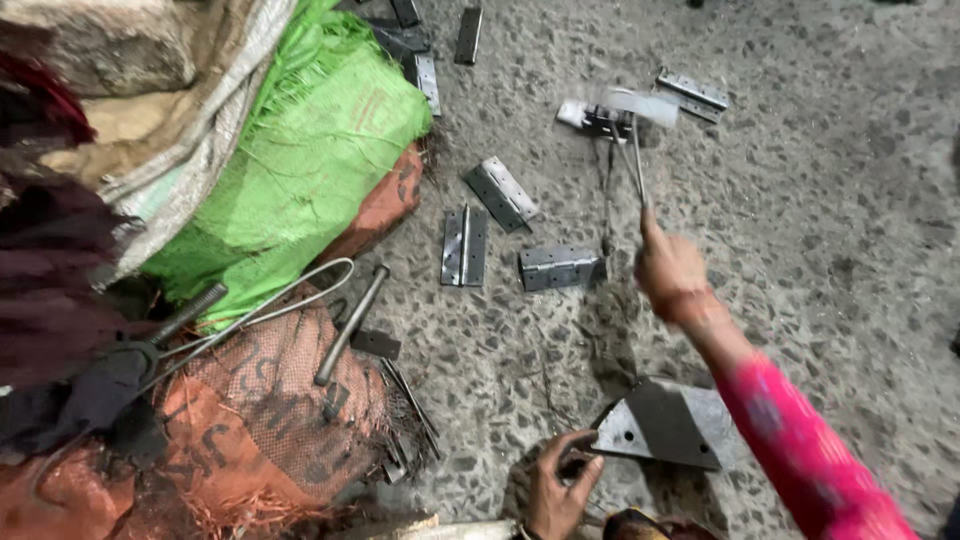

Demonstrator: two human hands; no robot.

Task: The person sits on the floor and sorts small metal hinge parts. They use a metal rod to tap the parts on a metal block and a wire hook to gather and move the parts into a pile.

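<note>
Underfoot, speckled stone floor [800, 200], scattered hinges [500, 192], green sack [310, 150]

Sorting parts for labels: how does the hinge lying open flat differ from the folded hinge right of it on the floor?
The flat hinge lies with both leaves spread on the floor, its pin line running up-down; the folded hinge stands bent like an angle, long side running left-right. The flat one looks darker; the folded one shows a lit face with screw holes. Both are grey metal.

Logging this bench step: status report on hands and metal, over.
Right hand gripping raised hammer. Left hand holding metal plate. Loose hinges scattered ahead.
</note>
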